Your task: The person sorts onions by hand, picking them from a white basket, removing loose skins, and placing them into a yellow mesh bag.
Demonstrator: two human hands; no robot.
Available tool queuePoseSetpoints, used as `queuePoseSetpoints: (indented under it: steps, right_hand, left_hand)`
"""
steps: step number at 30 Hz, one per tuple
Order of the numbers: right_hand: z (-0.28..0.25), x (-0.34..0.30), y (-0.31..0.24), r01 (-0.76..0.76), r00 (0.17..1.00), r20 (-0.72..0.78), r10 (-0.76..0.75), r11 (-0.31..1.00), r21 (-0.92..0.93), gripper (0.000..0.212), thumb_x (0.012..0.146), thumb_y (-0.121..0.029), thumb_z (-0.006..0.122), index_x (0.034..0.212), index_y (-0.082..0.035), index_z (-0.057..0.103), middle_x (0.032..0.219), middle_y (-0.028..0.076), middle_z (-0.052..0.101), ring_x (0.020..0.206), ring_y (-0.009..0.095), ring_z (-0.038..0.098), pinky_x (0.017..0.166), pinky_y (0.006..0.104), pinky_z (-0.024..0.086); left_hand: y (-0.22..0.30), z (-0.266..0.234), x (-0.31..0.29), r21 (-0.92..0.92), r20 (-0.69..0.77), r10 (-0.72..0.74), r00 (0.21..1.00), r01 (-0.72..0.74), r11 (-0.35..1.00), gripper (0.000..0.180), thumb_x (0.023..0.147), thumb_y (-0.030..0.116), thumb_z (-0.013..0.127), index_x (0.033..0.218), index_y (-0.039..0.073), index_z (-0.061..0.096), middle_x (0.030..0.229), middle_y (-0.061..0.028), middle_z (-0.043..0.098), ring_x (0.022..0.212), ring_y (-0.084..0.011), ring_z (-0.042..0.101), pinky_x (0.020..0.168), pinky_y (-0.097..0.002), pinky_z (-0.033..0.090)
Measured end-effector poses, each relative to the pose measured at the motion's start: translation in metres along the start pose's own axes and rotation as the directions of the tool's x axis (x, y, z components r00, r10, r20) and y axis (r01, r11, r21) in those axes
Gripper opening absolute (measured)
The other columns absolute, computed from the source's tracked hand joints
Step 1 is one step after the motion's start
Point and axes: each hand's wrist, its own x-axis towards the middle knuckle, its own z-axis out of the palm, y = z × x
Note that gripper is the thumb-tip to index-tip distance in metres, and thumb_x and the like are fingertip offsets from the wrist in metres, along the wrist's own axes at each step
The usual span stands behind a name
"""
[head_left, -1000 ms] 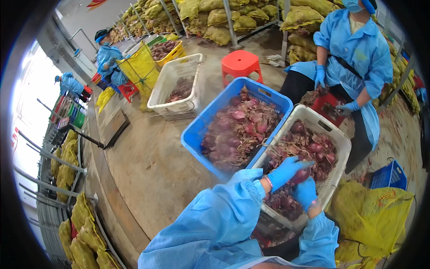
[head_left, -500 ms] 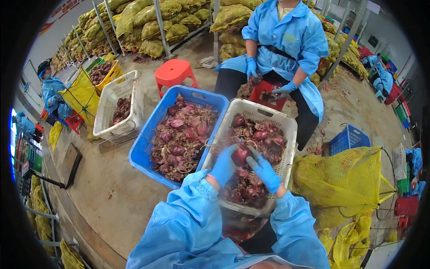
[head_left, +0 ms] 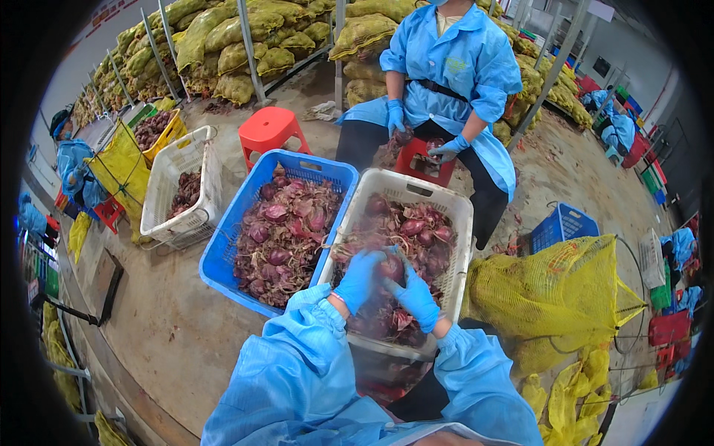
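Observation:
Both my hands wear blue gloves and meet over a white plastic crate (head_left: 462, 245) of red onions. Between them is one red onion (head_left: 392, 268), gripped from its left by my left hand (head_left: 360, 281) and from its right by my right hand (head_left: 414, 295). The fingers of both hands are closed round it. Below lie more red onions (head_left: 425, 237) with dry skins and roots. Touching the white crate on the left is a blue crate (head_left: 213, 262), filled with onions and loose papery skins (head_left: 286, 238).
A co-worker (head_left: 454, 67) sits opposite, gloved hands on onions. A red stool (head_left: 271, 128) stands behind the blue crate. Another white crate (head_left: 212, 182) is farther left. At right are a yellow mesh sack (head_left: 550, 290) and a blue basket (head_left: 565, 227). Stacked sacks (head_left: 238, 59) line the back.
The whole view has shifted, so the crates and co-worker appear farther left. My hands still hold the onion, with the fingers drawn closer over it.

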Motion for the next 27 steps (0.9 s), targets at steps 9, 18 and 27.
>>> queuePoseSetpoints:
  steps: [9, 18, 27]
  right_hand:
    - [-0.003, -0.002, -0.004, -0.065, 0.996, -0.07, 0.058, 0.993, -0.103, 0.081, 0.085, -0.03, 0.071, 0.15, -0.011, 0.027, 0.132, 0.019, 0.055, 0.117, 0.024, 0.056, 0.099, 0.0358, 0.045]
    - [0.009, -0.007, -0.003, -0.087, 0.992, -0.115, 0.053, 0.944, -0.319, 0.08, 0.08, -0.027, 0.074, 0.147, -0.011, 0.033, 0.113, 0.023, 0.064, 0.1, 0.028, 0.065, 0.086, 0.0373, 0.05]
    - [0.003, -0.005, 0.001, -0.04, 0.992, -0.129, 0.007, 0.966, -0.256, 0.081, 0.078, -0.023, 0.077, 0.147, -0.011, 0.035, 0.13, 0.019, 0.057, 0.113, 0.025, 0.061, 0.093, 0.0358, 0.05]
  left_hand:
    - [0.003, 0.012, -0.004, 0.032, -0.017, 0.044, 0.999, -0.044, 0.999, 0.025, 0.085, 0.022, 0.058, 0.105, 0.007, 0.061, 0.085, -0.0047, 0.059, 0.073, -0.0155, 0.06, 0.059, -0.0303, 0.051]
    - [0.013, 0.006, -0.009, 0.114, 0.111, 0.119, 0.987, -0.132, 0.985, 0.027, 0.087, 0.012, 0.051, 0.101, -0.001, 0.069, 0.098, -0.0095, 0.069, 0.092, -0.018, 0.063, 0.086, -0.0317, 0.049]
    - [0.003, 0.004, -0.004, -0.025, 0.126, 0.038, 0.991, -0.035, 0.999, 0.019, 0.09, 0.019, 0.059, 0.1, 0.004, 0.064, 0.1, -0.0045, 0.064, 0.091, -0.0142, 0.06, 0.086, -0.0296, 0.047]
